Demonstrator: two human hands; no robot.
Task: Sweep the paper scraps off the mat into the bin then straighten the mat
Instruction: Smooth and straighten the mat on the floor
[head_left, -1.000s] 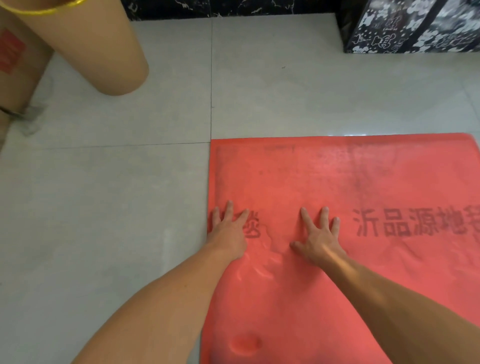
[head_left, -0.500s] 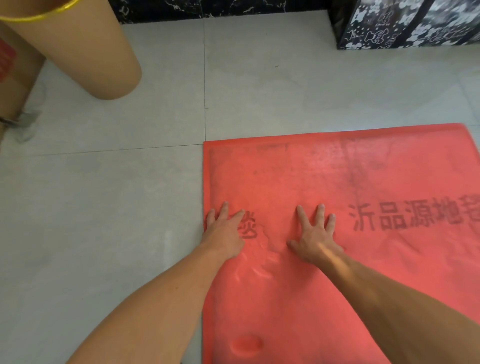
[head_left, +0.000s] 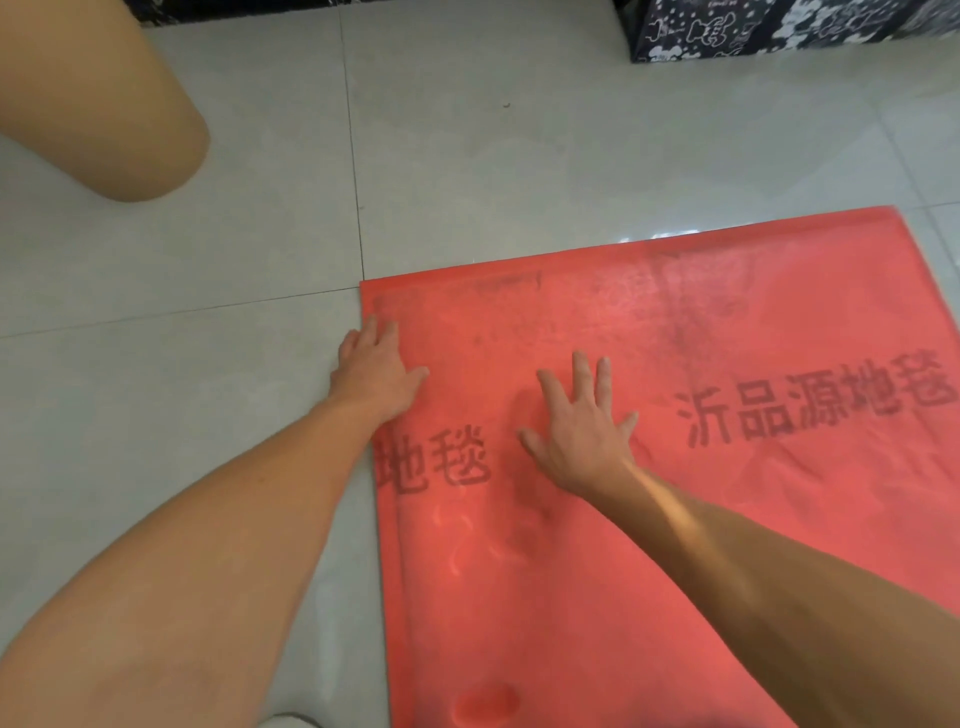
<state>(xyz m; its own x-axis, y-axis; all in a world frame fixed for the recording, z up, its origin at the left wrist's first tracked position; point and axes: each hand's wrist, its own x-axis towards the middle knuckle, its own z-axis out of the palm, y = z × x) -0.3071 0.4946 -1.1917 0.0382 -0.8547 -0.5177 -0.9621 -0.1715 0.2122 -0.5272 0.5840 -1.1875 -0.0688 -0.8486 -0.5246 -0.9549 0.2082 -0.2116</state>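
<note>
Red mat (head_left: 675, 519) was seen lying flat on the grey tiled floor (head_left: 182, 415), filling the lower right of the head view. Far edge ran skewed to the tile grout line, rising toward the right. Left edge showed a second layer just beneath, slightly offset. Surface was scuffed and greyish toward the far edge, dented in several spots near the middle and bottom, and printed with dark Chinese characters in two groups. No scraps could be made out on it.

Left hand (head_left: 376, 371) was laid palm-down over the mat's left edge near the far corner, fingers close together, nothing gripped. Right hand (head_left: 582, 431) was pressed flat on the mat, fingers spread, nothing held.

Tan bin (head_left: 104, 104) was seen at upper left, well apart from the mat. Black-and-white patterned box (head_left: 779, 26) sat at top right.
</note>
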